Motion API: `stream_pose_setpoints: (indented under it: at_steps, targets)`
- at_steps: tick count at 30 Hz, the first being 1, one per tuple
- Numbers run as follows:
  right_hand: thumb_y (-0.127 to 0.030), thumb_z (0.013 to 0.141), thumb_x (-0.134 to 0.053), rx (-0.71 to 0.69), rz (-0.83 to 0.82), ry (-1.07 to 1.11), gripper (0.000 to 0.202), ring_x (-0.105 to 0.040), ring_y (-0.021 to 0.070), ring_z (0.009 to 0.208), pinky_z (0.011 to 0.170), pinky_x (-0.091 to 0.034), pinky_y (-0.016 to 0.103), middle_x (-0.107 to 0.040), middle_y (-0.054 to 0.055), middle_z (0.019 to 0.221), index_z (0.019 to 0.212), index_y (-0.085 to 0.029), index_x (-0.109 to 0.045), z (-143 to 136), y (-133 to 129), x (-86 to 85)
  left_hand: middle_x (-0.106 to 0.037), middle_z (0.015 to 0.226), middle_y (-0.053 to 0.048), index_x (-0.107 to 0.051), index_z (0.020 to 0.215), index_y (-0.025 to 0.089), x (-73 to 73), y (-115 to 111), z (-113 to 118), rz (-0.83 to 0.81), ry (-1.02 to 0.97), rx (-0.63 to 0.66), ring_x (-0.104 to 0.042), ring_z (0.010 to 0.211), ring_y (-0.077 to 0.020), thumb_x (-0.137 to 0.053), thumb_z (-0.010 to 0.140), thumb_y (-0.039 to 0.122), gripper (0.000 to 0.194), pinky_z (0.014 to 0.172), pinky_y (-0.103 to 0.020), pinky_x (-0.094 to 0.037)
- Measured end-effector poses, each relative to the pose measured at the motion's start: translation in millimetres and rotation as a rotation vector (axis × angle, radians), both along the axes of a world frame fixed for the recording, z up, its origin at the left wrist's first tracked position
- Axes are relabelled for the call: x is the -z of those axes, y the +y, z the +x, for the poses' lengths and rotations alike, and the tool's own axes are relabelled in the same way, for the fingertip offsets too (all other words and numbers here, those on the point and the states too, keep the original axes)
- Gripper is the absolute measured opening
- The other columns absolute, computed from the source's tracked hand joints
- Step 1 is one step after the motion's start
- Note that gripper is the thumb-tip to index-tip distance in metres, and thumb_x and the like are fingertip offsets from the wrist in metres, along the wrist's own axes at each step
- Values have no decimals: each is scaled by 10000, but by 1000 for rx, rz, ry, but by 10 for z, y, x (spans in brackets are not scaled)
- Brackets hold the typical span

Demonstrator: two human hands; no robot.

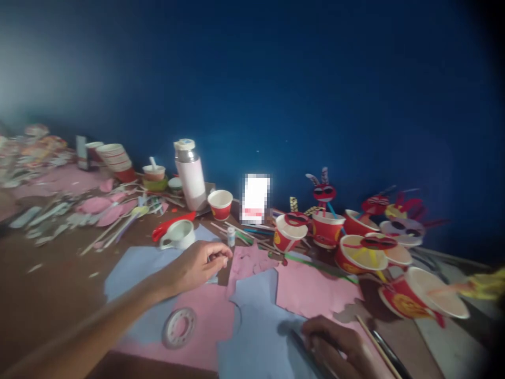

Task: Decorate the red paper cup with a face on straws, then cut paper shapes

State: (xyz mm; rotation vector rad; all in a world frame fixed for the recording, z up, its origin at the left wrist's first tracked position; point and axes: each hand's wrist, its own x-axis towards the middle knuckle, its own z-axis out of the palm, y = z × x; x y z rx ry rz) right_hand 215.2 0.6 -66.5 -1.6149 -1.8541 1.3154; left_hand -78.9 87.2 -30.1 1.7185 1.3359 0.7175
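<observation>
My left hand hovers over the paper sheets with its fingers curled in. Whatever it may hold is hidden. Close to its fingertips stands a small capped bottle, and behind it a white cup lies tipped beside a red-handled tool. Blurred at the bottom right, my right hand is closed by a dark long shape that I cannot make out. Blue paper and pink paper with ragged edges lie between the hands. A roll of tape rests on pink paper below my left wrist.
Red paper cups with red paper faces crowd the right side. A thermos, a paper cup and a bright blurred-out screen stand along the blue wall. Spoons, sticks and pink scraps cover the left.
</observation>
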Motion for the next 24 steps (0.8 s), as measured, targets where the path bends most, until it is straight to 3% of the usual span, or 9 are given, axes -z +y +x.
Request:
stream_pose_setpoints:
  at_steps: [4, 8, 11, 14, 16, 20, 24]
  targets:
    - [-376, 830, -477, 217, 42, 210, 271, -568, 162, 648, 585, -420, 249, -651, 36, 755, 924, -173, -630, -12, 192, 27, -651, 967, -84, -607, 1088, 187, -58, 191, 436, -37, -89, 37, -596, 727, -164, -586, 727, 272, 372, 583, -232, -464]
    - [-348, 826, -502, 303, 49, 381, 264, -558, 141, 613, 519, -400, 231, -638, 40, 730, 924, -134, -620, -10, 348, 86, -608, 1052, -92, -603, 1077, 200, -123, 395, 776, 232, -37, 38, -595, 777, -172, -578, 743, 249, 339, 605, -253, -477]
    - [-301, 852, -459, 286, 184, 302, 243, -597, 149, 651, 531, -432, 225, -664, 48, 757, 911, -141, -632, 12, 414, 59, -590, 1117, -86, -650, 969, 215, -131, 554, 893, 475, 54, 118, -565, 937, -204, -537, 790, 248, 215, 697, -267, -464]
    - [-283, 878, -413, 289, 382, 137, 263, -634, 161, 725, 623, -476, 243, -691, 52, 856, 962, -167, -633, 58, 513, -20, -637, 1028, -79, -671, 880, 211, -124, 756, 950, 502, 161, 169, -520, 1025, -231, -491, 812, 244, 196, 798, -296, -425]
    - [-268, 876, -413, 327, 467, 61, 264, -639, 182, 830, 726, -475, 271, -688, 56, 953, 1004, -183, -627, 86, 619, -73, -663, 904, -72, -673, 836, 196, -125, 898, 988, 463, 206, 183, -546, 950, -231, -468, 815, 242, 211, 790, -304, -411]
    - [-232, 867, -400, 396, 555, -77, 310, -606, 231, 991, 829, -444, 326, -666, 86, 1076, 1101, -172, -594, 89, 868, -97, -610, 621, -18, -636, 683, 175, -135, 1092, 1074, 374, 300, 228, -554, 625, -170, -405, 842, 277, 298, 600, -253, -386]
    - [-201, 876, -365, 391, 562, -202, 353, -624, 258, 962, 798, -463, 348, -664, 140, 1077, 1154, -114, -564, 44, 1042, -20, -621, 620, -14, -631, 694, 176, -120, 1123, 1118, 332, 357, 225, -560, 599, -166, -389, 839, 270, 298, 563, -241, -360]
